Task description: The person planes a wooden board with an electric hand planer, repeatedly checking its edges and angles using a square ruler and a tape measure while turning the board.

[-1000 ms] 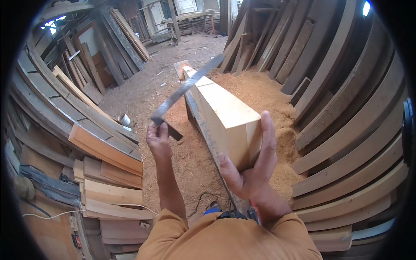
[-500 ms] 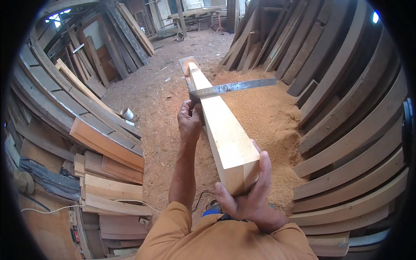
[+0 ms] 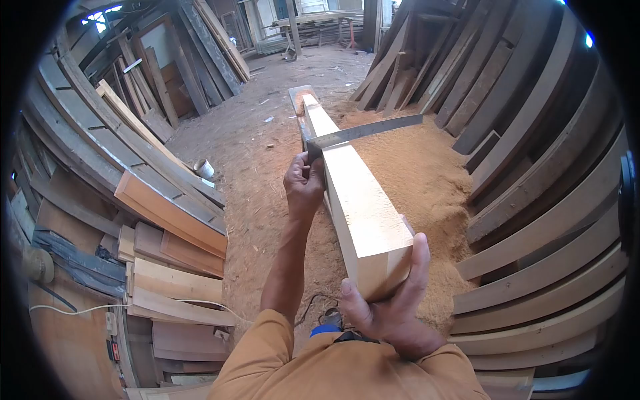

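Note:
A long pale wooden beam [image 3: 363,200] runs away from me down the middle. My left hand [image 3: 305,180] pinches the dark stock of a metal try square [image 3: 373,129] against the beam's left side. The square's blade lies across the top face and sticks out past the right edge. My right hand [image 3: 393,307] holds the near end of the beam, thumb on the left and fingers along the right side. Its palm is under or behind the end, partly hidden.
Sawdust [image 3: 427,193] is heaped to the right of the beam. Boards [image 3: 533,240] lean along the right wall. Stacked planks [image 3: 177,280], a cable [image 3: 73,309] and a white cup [image 3: 204,169] are on the left. A trestle with timber stands at the back.
The square has swung from the air at the left onto the beam, its blade now across the top. My right hand has stayed at the near end. The view has shifted slightly.

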Action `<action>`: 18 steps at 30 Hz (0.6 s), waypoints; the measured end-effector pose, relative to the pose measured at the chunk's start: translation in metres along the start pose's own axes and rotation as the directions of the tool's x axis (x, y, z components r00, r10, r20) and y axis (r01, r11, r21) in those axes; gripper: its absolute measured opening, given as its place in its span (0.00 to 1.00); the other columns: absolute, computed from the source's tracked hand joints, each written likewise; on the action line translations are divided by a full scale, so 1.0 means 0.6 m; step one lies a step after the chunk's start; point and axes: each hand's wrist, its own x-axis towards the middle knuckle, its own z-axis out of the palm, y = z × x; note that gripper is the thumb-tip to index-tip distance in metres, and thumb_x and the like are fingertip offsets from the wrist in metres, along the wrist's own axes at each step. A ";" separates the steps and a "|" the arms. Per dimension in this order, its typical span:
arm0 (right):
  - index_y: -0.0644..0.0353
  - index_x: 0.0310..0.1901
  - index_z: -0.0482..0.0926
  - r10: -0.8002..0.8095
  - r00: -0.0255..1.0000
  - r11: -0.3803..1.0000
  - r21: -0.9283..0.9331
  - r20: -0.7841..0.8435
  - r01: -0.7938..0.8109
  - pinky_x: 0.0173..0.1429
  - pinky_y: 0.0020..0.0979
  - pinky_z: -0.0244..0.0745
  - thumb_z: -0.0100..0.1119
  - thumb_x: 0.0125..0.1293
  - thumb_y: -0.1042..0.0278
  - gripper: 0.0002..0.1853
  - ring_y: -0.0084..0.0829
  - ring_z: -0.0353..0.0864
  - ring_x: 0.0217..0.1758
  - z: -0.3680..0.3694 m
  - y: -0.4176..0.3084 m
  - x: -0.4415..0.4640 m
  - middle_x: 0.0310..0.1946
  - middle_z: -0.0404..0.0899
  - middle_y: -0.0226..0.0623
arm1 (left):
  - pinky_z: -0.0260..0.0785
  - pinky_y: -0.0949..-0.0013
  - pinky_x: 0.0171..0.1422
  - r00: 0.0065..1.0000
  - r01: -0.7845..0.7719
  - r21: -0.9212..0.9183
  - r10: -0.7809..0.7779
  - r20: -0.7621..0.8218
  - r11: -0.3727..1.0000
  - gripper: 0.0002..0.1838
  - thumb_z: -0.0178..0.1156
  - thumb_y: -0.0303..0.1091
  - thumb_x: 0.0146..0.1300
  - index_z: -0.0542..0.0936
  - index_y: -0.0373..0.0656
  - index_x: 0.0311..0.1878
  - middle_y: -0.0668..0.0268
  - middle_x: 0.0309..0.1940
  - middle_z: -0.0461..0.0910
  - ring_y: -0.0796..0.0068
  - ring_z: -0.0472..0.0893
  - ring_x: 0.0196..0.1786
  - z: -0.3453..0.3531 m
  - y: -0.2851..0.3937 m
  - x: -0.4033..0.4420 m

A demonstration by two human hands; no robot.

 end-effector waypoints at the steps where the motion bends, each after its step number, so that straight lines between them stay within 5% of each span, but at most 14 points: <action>1: 0.83 0.74 0.51 -0.012 1.000 1.000 -0.017 0.015 0.012 0.62 0.50 0.74 0.69 0.66 0.56 0.49 0.60 0.76 0.61 -0.005 -0.001 0.006 0.66 0.64 0.81 | 0.71 0.78 0.36 1.000 -0.012 0.004 0.012 -0.013 1.000 0.08 0.61 0.31 0.76 0.82 0.38 0.51 0.71 0.30 0.83 0.87 0.77 0.30 0.000 0.001 0.000; 4: 0.82 0.77 0.47 -0.058 0.998 0.998 -0.031 0.041 0.059 0.77 0.45 0.63 0.65 0.67 0.56 0.51 0.52 0.64 0.76 -0.015 0.012 0.039 0.76 0.54 0.65 | 0.67 0.78 0.34 0.972 -0.043 -0.068 0.027 -0.233 0.997 0.06 0.62 0.32 0.75 0.82 0.40 0.49 0.75 0.30 0.80 0.87 0.74 0.29 -0.018 0.013 -0.008; 6: 0.81 0.77 0.50 -0.013 0.999 1.000 -0.012 -0.053 0.012 0.77 0.44 0.62 0.66 0.66 0.55 0.50 0.49 0.65 0.76 -0.018 0.023 0.066 0.76 0.57 0.63 | 0.64 0.78 0.31 0.910 -0.164 -0.044 0.135 -0.391 0.985 0.04 0.63 0.31 0.75 0.82 0.42 0.46 0.76 0.31 0.78 0.87 0.73 0.30 -0.059 -0.016 -0.009; 8: 0.77 0.77 0.56 0.002 0.986 1.000 0.024 -0.165 0.002 0.77 0.43 0.63 0.66 0.63 0.55 0.48 0.46 0.68 0.75 -0.020 0.040 0.093 0.73 0.64 0.60 | 0.64 0.79 0.30 0.860 -0.096 -0.232 -0.037 -0.510 0.968 0.02 0.63 0.30 0.75 0.81 0.43 0.44 0.75 0.31 0.78 0.87 0.73 0.30 -0.109 -0.016 -0.032; 12: 0.73 0.78 0.56 0.017 0.987 0.999 0.045 -0.157 -0.010 0.73 0.42 0.68 0.65 0.61 0.61 0.47 0.45 0.73 0.71 -0.039 0.058 0.109 0.72 0.66 0.56 | 0.66 0.77 0.26 0.787 -0.188 -0.279 -0.026 -0.616 0.942 0.04 0.65 0.32 0.74 0.79 0.46 0.43 0.75 0.29 0.77 0.86 0.73 0.27 -0.235 -0.078 -0.067; 18: 0.74 0.78 0.55 0.098 0.986 0.987 0.139 -0.138 -0.079 0.77 0.42 0.64 0.65 0.60 0.64 0.48 0.43 0.68 0.74 -0.032 0.052 0.098 0.74 0.64 0.55 | 0.72 0.77 0.31 0.746 -0.074 -0.339 -0.174 -0.643 0.938 0.03 0.64 0.30 0.74 0.78 0.45 0.43 0.75 0.32 0.77 0.85 0.75 0.29 -0.312 -0.109 -0.130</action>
